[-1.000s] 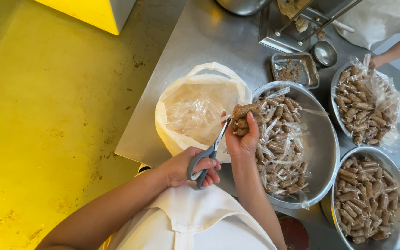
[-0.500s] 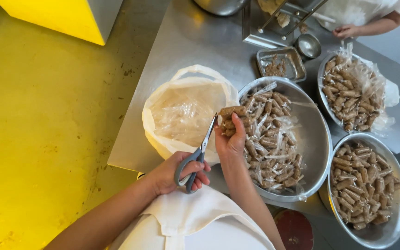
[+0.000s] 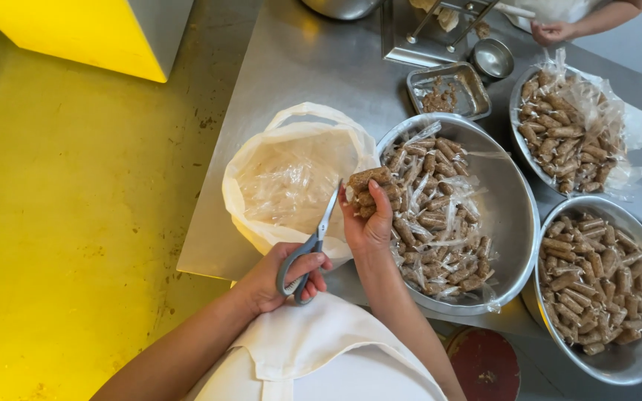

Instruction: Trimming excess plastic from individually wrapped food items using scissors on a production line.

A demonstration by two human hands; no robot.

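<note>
Two hands: both at work over the near edge of the steel worktop (image 3: pixel 299 59).
Change: since half a second ago the scissors (image 3: pixel 313 241) sit closer to the roll, blades all but shut beside its wrapper; a cut looks to be in hand.
Left hand (image 3: pixel 280 276): grip closed through the scissor handles.
Right hand (image 3: pixel 369 223): grip closed on a wrapped brown roll (image 3: pixel 368 178), held between bag and bowl.
Roll: stubby, brown, grainy, in clear film.
Near bowl (image 3: pixel 510 215): heaped with like rolls and loose film.
White bag (image 3: pixel 291 174): open, left of the bowl, holding clear film.
</note>
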